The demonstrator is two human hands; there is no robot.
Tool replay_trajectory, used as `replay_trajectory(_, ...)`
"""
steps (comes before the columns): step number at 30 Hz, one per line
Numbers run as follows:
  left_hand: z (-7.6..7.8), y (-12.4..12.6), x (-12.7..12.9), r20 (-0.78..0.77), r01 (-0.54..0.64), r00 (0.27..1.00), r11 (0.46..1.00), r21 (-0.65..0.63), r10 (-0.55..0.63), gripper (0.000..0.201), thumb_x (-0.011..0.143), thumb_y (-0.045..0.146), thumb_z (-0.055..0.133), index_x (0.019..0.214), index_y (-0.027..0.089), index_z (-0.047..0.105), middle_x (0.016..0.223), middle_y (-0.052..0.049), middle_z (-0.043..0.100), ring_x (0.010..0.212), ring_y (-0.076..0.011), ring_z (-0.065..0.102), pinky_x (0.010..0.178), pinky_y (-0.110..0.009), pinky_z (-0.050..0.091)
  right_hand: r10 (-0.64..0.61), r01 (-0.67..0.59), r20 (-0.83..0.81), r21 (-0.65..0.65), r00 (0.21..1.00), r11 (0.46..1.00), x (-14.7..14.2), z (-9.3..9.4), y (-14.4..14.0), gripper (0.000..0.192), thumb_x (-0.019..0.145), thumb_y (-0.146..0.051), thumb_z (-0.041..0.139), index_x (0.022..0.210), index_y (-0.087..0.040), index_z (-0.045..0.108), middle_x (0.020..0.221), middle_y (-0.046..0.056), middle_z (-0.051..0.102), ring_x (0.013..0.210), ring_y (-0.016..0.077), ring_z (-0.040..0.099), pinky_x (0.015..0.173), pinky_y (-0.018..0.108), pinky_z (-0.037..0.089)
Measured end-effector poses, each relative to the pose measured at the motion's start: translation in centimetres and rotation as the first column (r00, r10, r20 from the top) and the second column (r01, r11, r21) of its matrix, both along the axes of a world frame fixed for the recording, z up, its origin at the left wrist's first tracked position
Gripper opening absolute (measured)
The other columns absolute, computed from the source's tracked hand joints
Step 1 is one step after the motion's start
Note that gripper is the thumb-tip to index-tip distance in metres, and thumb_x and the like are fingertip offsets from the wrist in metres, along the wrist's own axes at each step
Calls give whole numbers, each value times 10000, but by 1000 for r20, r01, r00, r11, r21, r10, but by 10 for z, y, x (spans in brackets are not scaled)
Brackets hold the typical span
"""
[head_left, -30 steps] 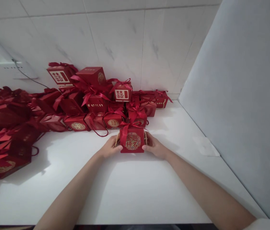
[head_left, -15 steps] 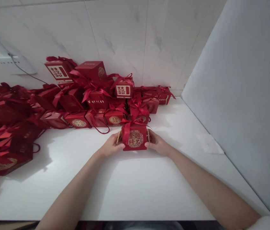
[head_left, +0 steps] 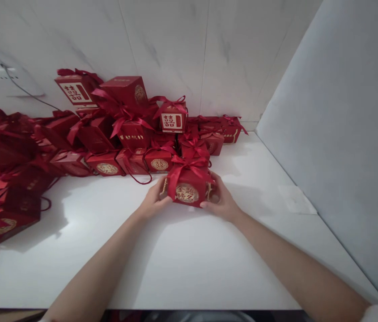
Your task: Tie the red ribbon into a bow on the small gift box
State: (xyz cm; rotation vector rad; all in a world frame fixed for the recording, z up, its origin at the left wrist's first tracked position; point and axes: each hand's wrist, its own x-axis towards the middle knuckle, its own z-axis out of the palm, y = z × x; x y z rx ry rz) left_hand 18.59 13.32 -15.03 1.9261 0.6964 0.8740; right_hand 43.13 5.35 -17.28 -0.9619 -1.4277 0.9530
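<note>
Right, both hands clamp one red box [head_left: 189, 185] from its sides, betw. them, held at the table [head_left: 182, 264] near the middle-back. L hand [head_left: 153, 203] is curled on the box's left side, fingers wrapped round the edge, thumb at the front corner; R hand [head_left: 220, 203] cups the right side w/ thumb pressed on the lower front corner, fingers behind, out of sight. Neither hand is spread; both are closed onto the box. Box is tilted, top leaning toward the camera, so its red bow [head_left: 189, 164] and top face show more than the front w/ the gold round emblem [head_left: 187, 193]. Gold cord handles peek out at each side, next to the fingers. Can't tell if the box's base touches the table or is just lifted. Directly beyond the hands, just behind the box, is a pile of boxes [head_left: 131, 129], stacked up against the tile wall [head_left: 175, 49]; more of them run off to the left of the L hand, well apart from it. A grey panel [head_left: 343, 134] stands to the right of the R hand, not near. Vs. half a sec ago: box stood upright w/ front facing the camera, now it's tipped fwd; R hand has slid lower round the corner; L hand about same spot.
</note>
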Motion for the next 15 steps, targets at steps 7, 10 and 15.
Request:
replay_trajectory(7,0,-25,24,301,-41,953,999,-24,46,745,847,447,679,1458,312,275,1495,-163,365,1205,-272,568,915,-400,550,-374,361,22,206,927,909,-16,4,-12,567,793,-397,755,1252,-260,451,1131,83,530,766,171,576,629,329,527)
replay_trajectory(10,7,-31,25,187,6,982,1000,19,-9,1079,681,439,835,1519,263,179,1535,-203,320,1310,-354,484,1020,-472,491,-404,368,92,270,910,890,-16,6,-14,511,804,-384,751,1231,-272,494,1087,67,528,773,177,573,649,342,533)
replay_trajectory(15,-4,-22,13,187,-76,976,980,-184,111,798,823,586,638,1449,167,376,1413,-168,522,1334,-362,463,1105,-500,411,-223,141,256,305,941,942,-15,13,-17,701,820,-483,702,1429,-325,392,1409,127,384,1257,318,470,982,482,500)
